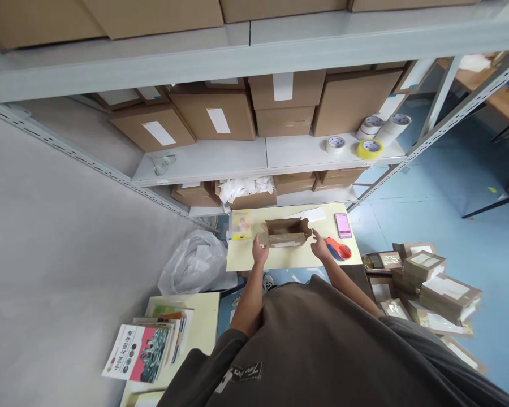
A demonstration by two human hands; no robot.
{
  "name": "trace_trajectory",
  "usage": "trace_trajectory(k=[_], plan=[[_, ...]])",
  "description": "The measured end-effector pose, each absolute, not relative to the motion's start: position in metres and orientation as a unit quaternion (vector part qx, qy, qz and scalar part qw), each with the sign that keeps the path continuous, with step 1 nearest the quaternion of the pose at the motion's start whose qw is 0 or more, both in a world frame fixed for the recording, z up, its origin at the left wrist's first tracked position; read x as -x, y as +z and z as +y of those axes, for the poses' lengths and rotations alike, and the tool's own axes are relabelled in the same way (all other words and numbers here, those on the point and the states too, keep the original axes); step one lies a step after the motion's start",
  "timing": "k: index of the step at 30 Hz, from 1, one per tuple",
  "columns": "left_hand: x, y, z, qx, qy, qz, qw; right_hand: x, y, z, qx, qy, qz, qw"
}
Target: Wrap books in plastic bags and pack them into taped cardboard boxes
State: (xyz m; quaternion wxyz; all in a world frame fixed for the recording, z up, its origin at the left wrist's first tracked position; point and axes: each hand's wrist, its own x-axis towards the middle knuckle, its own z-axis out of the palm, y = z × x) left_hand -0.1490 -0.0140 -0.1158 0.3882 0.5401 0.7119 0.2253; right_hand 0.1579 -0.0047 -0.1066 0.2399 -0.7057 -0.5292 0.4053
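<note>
An opened cardboard box [275, 238] sits on the pale yellow tabletop [294, 260], its top side facing up and its inside visible. At the box's left end, my left hand [260, 250] has its fingers closed on the flap. My right hand [319, 246] grips the flap edge at the right end with its fingertips; finger detail is small here. Just right of that hand lie orange-handled scissors [338, 249] with something blue under them. Behind the box is a white paper sheet [314, 215]. A yellow booklet [240, 224] lies to the left, and a pink stack [343, 225] to the right.
Ahead stands a metal shelf [220, 155] with cartons, tape rolls [369, 148] and a box of white paper [254, 199]. A plastic bag [193, 263] is at the left. Books [138, 350] lie on a lower-left table. Packed parcels [424, 265] are piled on the right.
</note>
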Motion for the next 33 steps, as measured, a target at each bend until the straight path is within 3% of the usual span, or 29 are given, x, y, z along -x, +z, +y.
trace_trajectory(k=[3,5,9,15,20,26,33], plan=[[0.151,-0.100,-0.003,-0.548,0.245,0.744,0.294,-0.156,-0.085,0.013,0.710,0.333,-0.551,0.285],[0.145,-0.091,0.011,-0.604,0.255,0.696,0.291,-0.146,-0.072,0.027,0.672,0.339,-0.598,0.275],[0.131,-0.089,0.038,-0.680,0.224,0.618,0.325,-0.126,-0.063,0.049,0.625,0.382,-0.654,0.191],[0.151,-0.102,0.041,-0.681,0.126,0.616,0.377,-0.137,-0.083,0.048,0.596,0.370,-0.704,0.106],[0.161,-0.112,0.028,-0.660,0.069,0.611,0.432,-0.130,-0.093,0.057,0.581,0.339,-0.739,-0.023],[0.135,-0.124,0.018,-0.659,0.070,0.648,0.374,-0.101,-0.097,0.086,0.635,0.327,-0.685,-0.144],[0.130,-0.120,0.018,-0.642,0.086,0.668,0.366,-0.099,-0.109,0.110,0.619,0.318,-0.695,-0.181]])
